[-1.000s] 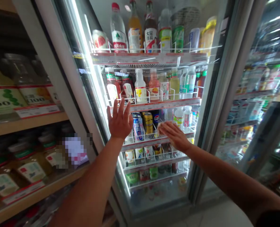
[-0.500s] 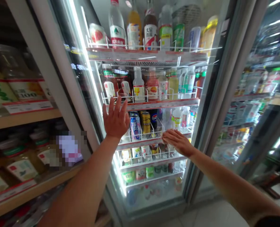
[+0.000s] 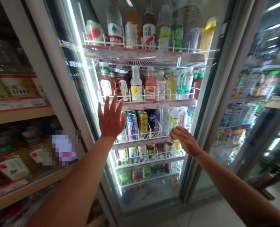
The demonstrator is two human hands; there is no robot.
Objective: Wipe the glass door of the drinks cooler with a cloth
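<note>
My left hand [image 3: 111,119] is raised with its fingers spread, holding nothing. It appears in front of the glass-fronted drinks fridge, beside a blue-and-white can [image 3: 132,126]. Further right stand a gold can [image 3: 143,122] and a dark blue Pepsi can [image 3: 151,118] in wire dividers. Over the right side of the same shelf my right hand [image 3: 185,140] is stretched out, palm inward, with nothing visible in it. Just behind its fingertips is a clear bottle with a green-yellow label [image 3: 173,117]. Whether either hand touches the glass I cannot tell.
Upper fridge shelves hold a red-labelled water bottle [image 3: 115,30], a white bottle with a yellow label [image 3: 136,85] and other drinks. A bright light strip [image 3: 79,50] runs down the left side. Wooden shelves [image 3: 21,116] with juice bottles stand left; another fridge [image 3: 243,97] is right.
My right hand has shifted to the right, away from my left hand. The left hand stays spread, slightly further left in the view. The whole scene has drifted a little leftward.
</note>
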